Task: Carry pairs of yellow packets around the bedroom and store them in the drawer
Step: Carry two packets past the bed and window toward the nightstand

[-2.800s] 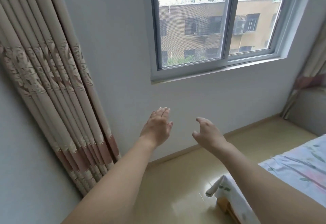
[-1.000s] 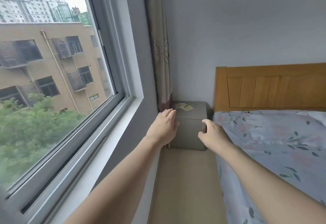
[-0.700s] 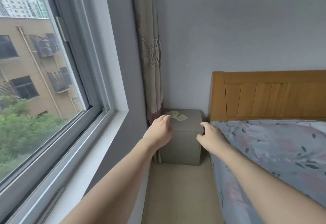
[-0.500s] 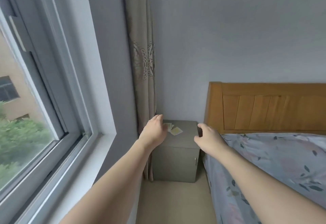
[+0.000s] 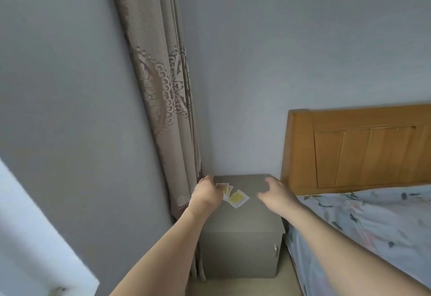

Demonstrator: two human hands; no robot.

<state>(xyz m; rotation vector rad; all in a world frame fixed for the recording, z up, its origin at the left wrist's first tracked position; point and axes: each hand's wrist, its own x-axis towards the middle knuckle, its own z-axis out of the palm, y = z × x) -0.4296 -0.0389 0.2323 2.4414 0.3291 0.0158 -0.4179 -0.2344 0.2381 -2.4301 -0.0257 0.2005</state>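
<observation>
Several small yellow packets [image 5: 237, 198] lie in a loose fan on top of a grey bedside cabinet [image 5: 242, 223] in the room's corner. My left hand [image 5: 206, 194] hovers over the left end of the fan, covering part of it, and I cannot tell whether its fingers touch the packets. My right hand [image 5: 276, 194] is held above the right half of the cabinet top, fingers relaxed and spread, with nothing in it. The cabinet front has a small metal handle [image 5: 275, 250] at its right edge.
A patterned beige curtain [image 5: 163, 99] hangs against the wall just left of the cabinet. A bed with a floral sheet [image 5: 373, 221] and a wooden headboard [image 5: 359, 148] stands tight against the cabinet's right side. A white window sill [image 5: 35, 237] juts in at lower left.
I have turned from the window and walked along the bed to the corner. The cabinet is much closer, and both hands have reached over its top, the left onto the packets.
</observation>
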